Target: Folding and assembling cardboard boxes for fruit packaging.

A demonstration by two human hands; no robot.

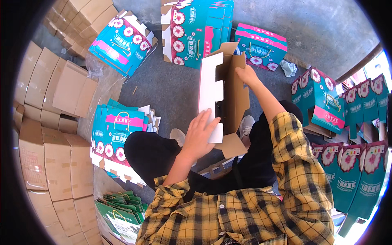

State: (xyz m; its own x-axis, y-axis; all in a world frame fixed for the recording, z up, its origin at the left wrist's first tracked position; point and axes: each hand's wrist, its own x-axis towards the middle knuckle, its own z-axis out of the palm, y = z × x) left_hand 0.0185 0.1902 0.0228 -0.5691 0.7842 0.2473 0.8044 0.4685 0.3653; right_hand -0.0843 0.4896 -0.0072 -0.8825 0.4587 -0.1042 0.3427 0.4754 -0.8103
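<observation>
An opened cardboard box [237,94], brown inside with white-edged flaps, stands tilted between my knees. My left hand [201,134] lies with fingers stretched against the white flap [209,87] on its near left side. At the far right corner, my right hand [247,76] is closed on the brown cardboard edge, thumb toward the inside. The bottom of the box is dark and cannot be made out.
Flat teal and pink gift cartons [116,136] are stacked at my left, with more [192,34] ahead. A made-up carton [261,47] stands by the wall. Several teal boxes [347,175] line the right. Brown shipping boxes [55,159] are piled far left; green cartons [120,220] lie lower left.
</observation>
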